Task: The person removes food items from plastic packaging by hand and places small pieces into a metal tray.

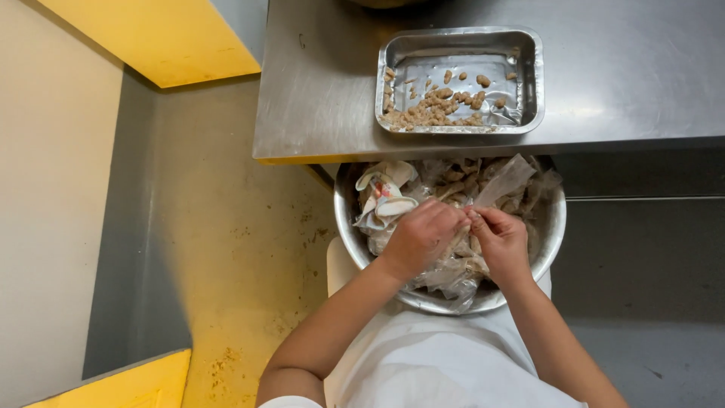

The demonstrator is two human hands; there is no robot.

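Hands meet over the metal bowl (550, 240): your left hand (420, 238) and right hand (500, 240) both pinch one clear plastic wrapper (504, 180), which stretches away toward the tray (533, 75) on the counter (317, 91).

Silver-grey steel table (325, 91) across the upper frame, shiny silver tray (532, 75) with pale brown pieces (438, 106). Centre: silver bowl (351, 242), clear wrappers (506, 181), a white scrap with red and blue print (385, 193). White apron (430, 363) below; yellow panel (166, 34) upper left.
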